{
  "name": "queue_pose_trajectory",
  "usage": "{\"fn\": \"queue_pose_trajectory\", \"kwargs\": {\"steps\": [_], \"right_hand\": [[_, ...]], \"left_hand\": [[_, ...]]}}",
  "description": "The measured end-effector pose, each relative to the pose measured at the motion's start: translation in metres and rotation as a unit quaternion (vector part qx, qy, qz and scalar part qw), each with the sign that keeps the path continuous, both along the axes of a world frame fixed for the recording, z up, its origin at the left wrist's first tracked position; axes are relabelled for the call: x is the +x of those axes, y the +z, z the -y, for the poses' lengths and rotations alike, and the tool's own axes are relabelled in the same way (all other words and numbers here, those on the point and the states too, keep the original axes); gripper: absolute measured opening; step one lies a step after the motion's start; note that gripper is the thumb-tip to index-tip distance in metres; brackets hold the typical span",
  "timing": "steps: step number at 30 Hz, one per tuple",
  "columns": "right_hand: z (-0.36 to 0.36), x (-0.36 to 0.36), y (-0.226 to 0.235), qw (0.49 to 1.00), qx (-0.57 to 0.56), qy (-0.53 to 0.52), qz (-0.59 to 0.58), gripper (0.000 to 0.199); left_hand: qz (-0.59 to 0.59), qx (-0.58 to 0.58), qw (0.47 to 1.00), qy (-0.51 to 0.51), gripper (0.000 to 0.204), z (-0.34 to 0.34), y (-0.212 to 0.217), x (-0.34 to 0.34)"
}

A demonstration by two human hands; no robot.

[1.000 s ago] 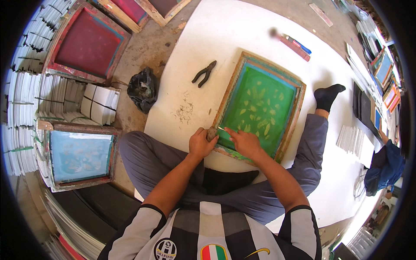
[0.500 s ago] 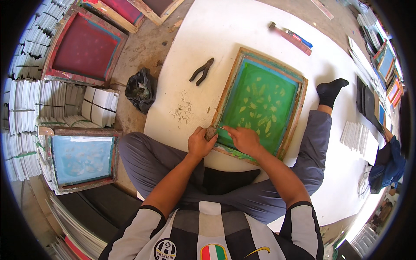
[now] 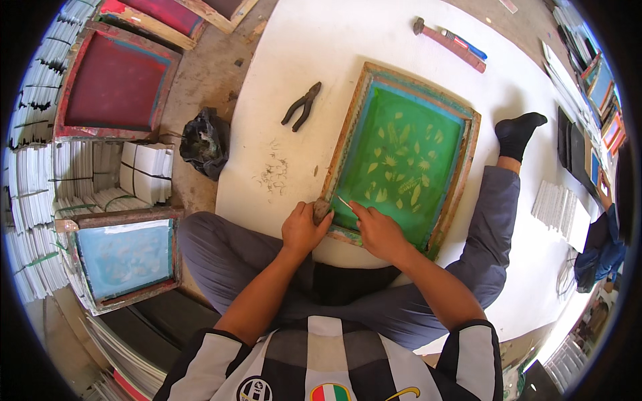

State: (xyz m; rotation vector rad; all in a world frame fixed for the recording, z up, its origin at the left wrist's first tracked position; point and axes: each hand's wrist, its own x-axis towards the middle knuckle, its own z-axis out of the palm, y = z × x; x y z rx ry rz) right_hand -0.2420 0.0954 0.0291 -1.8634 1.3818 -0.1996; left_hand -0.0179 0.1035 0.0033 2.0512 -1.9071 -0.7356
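A wooden-framed printing screen (image 3: 344, 134) with green mesh (image 3: 374, 200) and pale leaf and flower shapes lies on the white surface before me. My left hand (image 3: 302, 229) is closed around a rough grey-brown block (image 3: 322, 210) at the frame's near-left corner. Over the mesh beside that corner, my right hand (image 3: 381, 234) grips a thin metal tool (image 3: 344, 202); its tip points away and to the left, and its kind is hidden by my fingers. Beyond my left hand lie open-handled pliers (image 3: 303, 107) and scattered small dark wire-like bits (image 3: 272, 172).
A hammer (image 3: 451, 47) and a blue pen-like tool (image 3: 467, 45) lie at the far side. My socked foot (image 3: 516, 134) rests right of the screen. Leftward are a black plastic bag (image 3: 204, 144), a blue screen (image 3: 126, 257), a red screen (image 3: 115, 80) and stacked white sheets (image 3: 33, 180).
The thin tool has turned, and more of it now shows past my right fingers. My right hand sits slightly farther from my left. The whole view has shifted a little.
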Motion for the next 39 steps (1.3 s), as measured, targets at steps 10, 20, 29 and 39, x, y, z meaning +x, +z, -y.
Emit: {"fn": "queue_pose_trajectory", "kwargs": {"steps": [10, 20, 29, 39], "right_hand": [[0.013, -0.003, 0.033, 0.996, 0.072, 0.047, -0.034, 0.048], [0.015, 0.001, 0.033, 0.993, 0.081, 0.059, -0.057, 0.057], [0.009, 0.015, 0.042, 0.985, 0.071, 0.093, -0.123, 0.065], [0.044, 0.002, 0.031, 0.963, 0.265, 0.024, 0.044, 0.043]], "left_hand": [[-0.036, 0.047, 0.998, 0.003, 0.052, -0.009, -0.003, 0.002], [-0.095, -0.006, 0.995, -0.001, 0.045, -0.010, -0.013, 0.006], [-0.105, -0.028, 0.994, -0.013, 0.043, -0.009, -0.015, 0.007], [-0.133, -0.046, 0.990, -0.019, 0.042, -0.007, -0.021, 0.010]]}}
